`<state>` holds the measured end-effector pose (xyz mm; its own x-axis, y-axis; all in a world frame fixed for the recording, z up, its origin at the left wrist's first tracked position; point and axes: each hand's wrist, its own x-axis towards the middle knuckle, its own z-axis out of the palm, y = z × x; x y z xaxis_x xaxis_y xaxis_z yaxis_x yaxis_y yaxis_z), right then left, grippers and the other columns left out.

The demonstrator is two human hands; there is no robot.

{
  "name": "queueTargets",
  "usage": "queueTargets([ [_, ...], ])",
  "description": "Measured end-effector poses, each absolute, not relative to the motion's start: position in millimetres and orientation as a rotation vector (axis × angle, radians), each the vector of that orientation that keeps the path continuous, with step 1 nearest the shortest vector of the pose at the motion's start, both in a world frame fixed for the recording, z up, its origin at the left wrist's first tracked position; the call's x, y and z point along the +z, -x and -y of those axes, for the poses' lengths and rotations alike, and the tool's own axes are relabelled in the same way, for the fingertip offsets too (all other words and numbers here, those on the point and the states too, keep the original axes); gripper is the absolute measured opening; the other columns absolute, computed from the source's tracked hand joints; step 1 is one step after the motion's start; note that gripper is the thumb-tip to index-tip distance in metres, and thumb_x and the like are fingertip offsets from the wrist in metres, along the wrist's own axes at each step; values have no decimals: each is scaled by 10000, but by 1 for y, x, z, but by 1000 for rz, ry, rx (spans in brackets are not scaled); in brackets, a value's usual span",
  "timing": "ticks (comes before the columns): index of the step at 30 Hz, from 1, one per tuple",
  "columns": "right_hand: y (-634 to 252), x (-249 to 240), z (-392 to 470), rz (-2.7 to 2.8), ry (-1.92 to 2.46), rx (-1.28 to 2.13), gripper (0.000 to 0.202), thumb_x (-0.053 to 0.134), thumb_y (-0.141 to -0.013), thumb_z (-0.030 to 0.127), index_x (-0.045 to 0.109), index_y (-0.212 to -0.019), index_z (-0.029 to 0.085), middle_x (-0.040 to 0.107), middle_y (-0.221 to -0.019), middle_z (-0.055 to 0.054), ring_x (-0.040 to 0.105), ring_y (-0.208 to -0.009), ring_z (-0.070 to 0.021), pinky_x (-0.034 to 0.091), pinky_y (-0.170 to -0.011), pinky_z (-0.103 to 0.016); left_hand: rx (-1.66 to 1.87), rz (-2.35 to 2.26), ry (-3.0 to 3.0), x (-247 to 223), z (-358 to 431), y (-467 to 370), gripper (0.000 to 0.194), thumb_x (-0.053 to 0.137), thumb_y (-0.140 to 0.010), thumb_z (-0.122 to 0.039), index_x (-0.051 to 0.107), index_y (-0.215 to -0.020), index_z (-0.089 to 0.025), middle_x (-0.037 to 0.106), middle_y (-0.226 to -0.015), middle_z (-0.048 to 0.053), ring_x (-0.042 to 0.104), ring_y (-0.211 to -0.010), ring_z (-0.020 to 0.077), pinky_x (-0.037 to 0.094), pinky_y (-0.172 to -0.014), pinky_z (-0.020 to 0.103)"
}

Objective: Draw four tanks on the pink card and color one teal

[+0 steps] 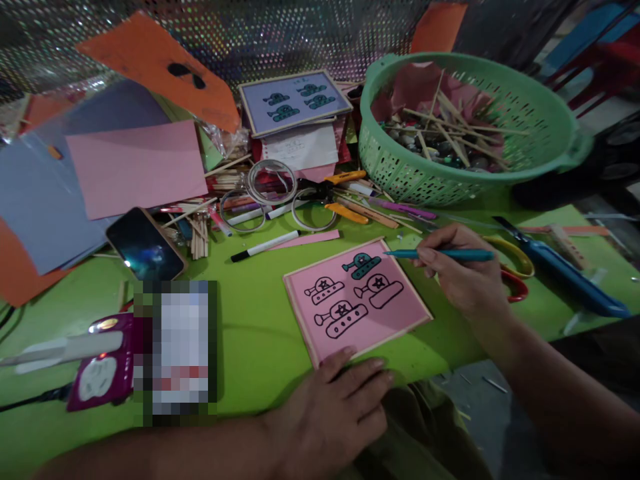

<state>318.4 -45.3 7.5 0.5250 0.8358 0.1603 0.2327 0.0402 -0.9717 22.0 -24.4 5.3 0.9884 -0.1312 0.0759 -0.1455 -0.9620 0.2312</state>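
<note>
A pink card [370, 320] with a thin wooden stick border lies on the green table, bearing tank drawings in black outline. The tank at its top right is coloured teal; the others are uncoloured. My right hand [457, 270] grips a teal felt-tip pen [470, 255], its tip pointing left just beside the coloured tank. Whether the tip touches the card I cannot tell. My left hand [340, 407] rests at the card's lower edge, fingers stretched and slightly spread, holding nothing. A black-capped white marker [265, 246] lies above the card next to a pink paper strip [313, 239].
A green basket [410, 177] with sticks and stones stands at the back right. Rolls of tape [271, 181], yellow-handled pliers [345, 212] and a framed blue card [295, 103] lie behind. A phone [145, 245] and purple power socket [107, 373] are left; a blue cutter [570, 273] lies right.
</note>
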Motion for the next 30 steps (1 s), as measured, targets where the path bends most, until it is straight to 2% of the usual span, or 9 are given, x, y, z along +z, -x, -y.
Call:
queueTargets([
  [5, -315, 13, 48, 890, 1473, 520, 166, 851, -779, 295, 702, -787, 221, 693, -662, 7, 553, -486, -108, 387, -436, -254, 56, 179, -2903, 10, 26, -23, 227, 510, -1074, -294, 692, -1204, -258, 565, -1555, -9, 507, -1443, 210, 336, -1191, 450],
  [9, -309, 18, 46, 810, 1409, 456, 231, 895, -683, 311, 700, -747, 205, 676, -607, 11, 575, -455, -118, 385, -403, -251, 34, 117, -2893, 8, 30, -22, 247, 474, -1091, -283, 677, -1229, -262, 537, -1578, -17, 471, -1469, 192, 311, -1221, 447],
  [13, -306, 21, 44, 756, 1371, 416, 269, 913, -600, 315, 691, -708, 208, 653, -559, 27, 571, -426, -121, 377, -384, -256, 88, 9, -2836, 4, 36, -24, 216, 517, -1075, -315, 685, -1201, -265, 500, -1607, -26, 442, -1491, 217, 286, -1244, 464],
  [19, -304, 21, 44, 735, 1367, 422, 252, 908, -559, 268, 704, -694, 204, 641, -554, 35, 500, -394, -100, 426, -411, -285, 113, -76, -2722, 8, 38, -36, 295, 432, -1107, -336, 703, -1171, -238, 526, -1582, 13, 416, -1509, 195, 242, -1277, 451],
  [23, -303, 20, 42, 715, 1469, 448, 261, 916, -556, 278, 721, -716, 211, 647, -565, 22, 545, -427, -122, 375, -398, -265, 170, -63, -2674, 13, 37, -34, 324, 431, -1101, -371, 725, -1139, -243, 530, -1579, 22, 412, -1513, 197, 274, -1266, 431],
  [27, -303, 20, 40, 688, 1518, 453, 239, 903, -570, 276, 724, -715, 211, 662, -583, 4, 580, -473, -130, 347, -400, -244, 246, -8, -2674, 22, 35, -25, 268, 478, -1087, -355, 721, -1111, -245, 571, -1533, 19, 463, -1465, 199, 290, -1250, 454],
  [30, -302, 24, 40, 661, 1557, 472, 199, 870, -557, 244, 729, -695, 215, 671, -582, -5, 561, -475, -129, 348, -422, -256, 322, -57, -2672, 31, 26, -25, 212, 510, -1078, -320, 701, -1062, -228, 685, -1334, 15, 579, -1297, 188, 329, -1212, 428],
])
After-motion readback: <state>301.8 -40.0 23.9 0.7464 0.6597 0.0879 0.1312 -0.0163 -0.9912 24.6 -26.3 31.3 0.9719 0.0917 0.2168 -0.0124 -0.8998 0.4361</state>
